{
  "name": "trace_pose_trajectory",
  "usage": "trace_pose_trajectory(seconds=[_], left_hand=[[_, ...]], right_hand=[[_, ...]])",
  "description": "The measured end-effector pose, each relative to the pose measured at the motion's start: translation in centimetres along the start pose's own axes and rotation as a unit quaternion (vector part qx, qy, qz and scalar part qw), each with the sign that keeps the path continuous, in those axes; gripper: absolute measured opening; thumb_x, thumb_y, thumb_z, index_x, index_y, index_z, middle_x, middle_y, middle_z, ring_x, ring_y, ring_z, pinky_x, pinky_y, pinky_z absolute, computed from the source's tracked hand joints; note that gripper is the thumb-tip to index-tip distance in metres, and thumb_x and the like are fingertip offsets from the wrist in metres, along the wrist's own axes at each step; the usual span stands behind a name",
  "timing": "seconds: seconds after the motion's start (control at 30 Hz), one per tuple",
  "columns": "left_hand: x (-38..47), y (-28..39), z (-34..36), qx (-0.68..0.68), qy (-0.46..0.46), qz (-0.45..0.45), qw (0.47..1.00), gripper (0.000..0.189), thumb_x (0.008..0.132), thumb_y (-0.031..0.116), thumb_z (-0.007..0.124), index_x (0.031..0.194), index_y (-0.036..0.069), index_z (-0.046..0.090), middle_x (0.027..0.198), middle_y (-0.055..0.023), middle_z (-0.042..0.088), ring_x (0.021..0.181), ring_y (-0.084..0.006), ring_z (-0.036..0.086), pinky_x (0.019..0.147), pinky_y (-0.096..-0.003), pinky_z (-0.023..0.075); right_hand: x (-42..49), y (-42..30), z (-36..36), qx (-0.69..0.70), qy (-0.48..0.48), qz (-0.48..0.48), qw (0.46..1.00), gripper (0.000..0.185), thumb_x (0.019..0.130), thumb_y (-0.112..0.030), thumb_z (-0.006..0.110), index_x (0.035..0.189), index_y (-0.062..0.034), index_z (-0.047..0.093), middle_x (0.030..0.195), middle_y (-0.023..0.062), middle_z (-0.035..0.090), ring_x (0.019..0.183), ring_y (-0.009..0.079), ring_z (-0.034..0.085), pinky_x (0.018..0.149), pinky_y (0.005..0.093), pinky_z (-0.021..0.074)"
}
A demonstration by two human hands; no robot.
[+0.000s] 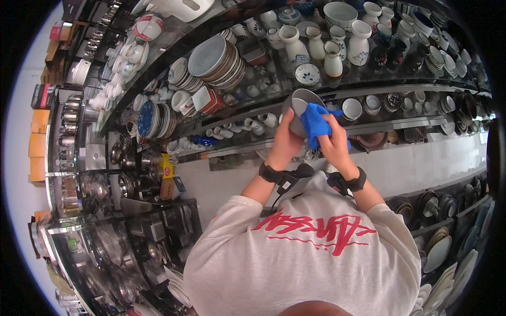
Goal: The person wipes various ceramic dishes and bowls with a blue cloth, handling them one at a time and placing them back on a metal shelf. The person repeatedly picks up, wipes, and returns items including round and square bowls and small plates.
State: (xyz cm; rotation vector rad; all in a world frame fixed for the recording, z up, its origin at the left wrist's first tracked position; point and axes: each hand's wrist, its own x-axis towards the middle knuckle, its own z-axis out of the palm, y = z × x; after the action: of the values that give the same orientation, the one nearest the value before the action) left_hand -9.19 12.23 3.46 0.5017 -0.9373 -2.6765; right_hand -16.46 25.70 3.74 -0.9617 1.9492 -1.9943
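Note:
A grey bowl (297, 103) is tilted on its side in front of my chest, held by my left hand (287, 136) with the thumb at its rim. My right hand (333, 143) grips a blue cloth (316, 122) and presses it against the bowl. The cloth covers part of the bowl's right side. Just beyond the bowl, a small patterned dish (307, 74) stands at the front of the glass shelf, beside a cream ceramic bottle (333, 60).
Stacked grey plates (215, 59) and blue-rimmed plates (156, 119) crowd the shelf to the left. Several white flasks (359, 43) stand at the right. Small cups and bowls (352, 109) line the lower shelf (379, 128). More plates (438, 252) fill racks behind me, right.

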Motion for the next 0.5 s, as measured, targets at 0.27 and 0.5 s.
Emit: trace_pose_trajectory(seconds=[0.27,0.5], left_hand=[[-0.1,1.1,-1.2,-0.043,-0.002,0.033,0.999,0.061,0.090,0.050,0.050,0.134,0.008,0.045,0.135,-0.0104,0.049,0.126,-0.0285,0.045,0.107,-0.0457,0.0336],[-0.1,-0.4,-2.0,-0.051,-0.001,0.005,0.999,0.049,0.095,0.037,0.047,0.133,0.007,0.045,0.134,-0.0079,0.050,0.124,-0.0227,0.048,0.106,-0.0419,0.0360]], right_hand=[[4.2,-1.9,-4.7,-0.238,0.078,-0.115,0.961,0.033,0.077,0.000,0.059,0.109,-0.0080,0.062,0.102,0.0152,0.057,0.081,0.0250,0.057,0.071,0.0325,0.0467],[3.2,-3.6,-0.5,-0.088,-0.128,-0.097,0.983,0.041,0.074,0.003,0.057,0.114,-0.0041,0.052,0.104,0.0134,0.060,0.105,0.0300,0.057,0.092,0.0372,0.0429]])
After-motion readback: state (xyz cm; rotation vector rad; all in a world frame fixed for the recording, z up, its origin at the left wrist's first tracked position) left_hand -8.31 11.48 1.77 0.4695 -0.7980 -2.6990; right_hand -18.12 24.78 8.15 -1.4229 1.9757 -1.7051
